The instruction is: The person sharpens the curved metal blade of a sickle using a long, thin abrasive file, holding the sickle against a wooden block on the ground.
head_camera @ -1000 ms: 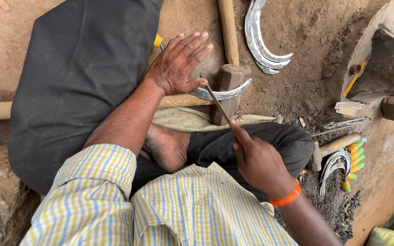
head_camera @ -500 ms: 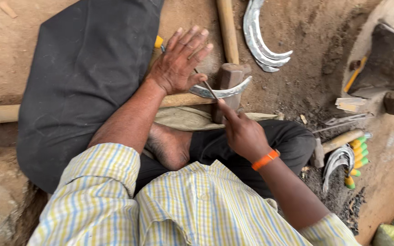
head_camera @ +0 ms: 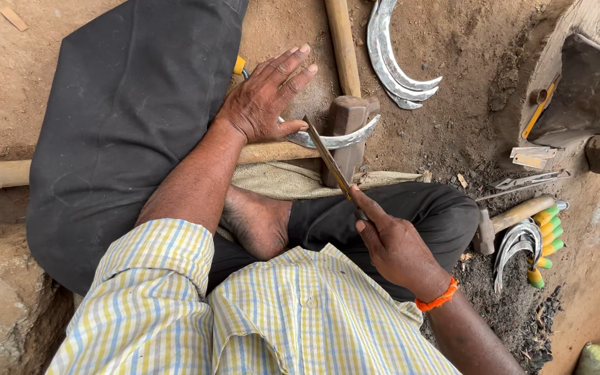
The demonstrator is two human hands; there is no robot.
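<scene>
Brown packed earth forms the work surface — dusty, with dark ash and chips at 4 o'clock. Black cloth (head_camera: 126, 118) covers the ground at 10 o'clock. A long wooden pole (head_camera: 8, 173) runs in from 9 o'clock, under the left forearm. At centre, a curved sickle blade (head_camera: 342, 141) lies across a dark wooden block (head_camera: 347, 125). Left hand (head_camera: 262, 104), fingers spread flat, presses down on the blade's handle end. Right hand (head_camera: 390, 239), orange band at the wrist, is closed around a thin file (head_camera: 326, 156) with forefinger extended along it; the file's far end meets the blade edge just beside the block.

Surroundings: finished blades (head_camera: 394, 59) stacked at 1 o'clock beside an upright wooden handle (head_camera: 342, 42); a hammer (head_camera: 508, 219) and sickles with yellow-green grips (head_camera: 532, 243) at 3–4 o'clock. Crossed legs and a bare foot (head_camera: 255, 222) lie between torso and block, over sacking (head_camera: 286, 180).
</scene>
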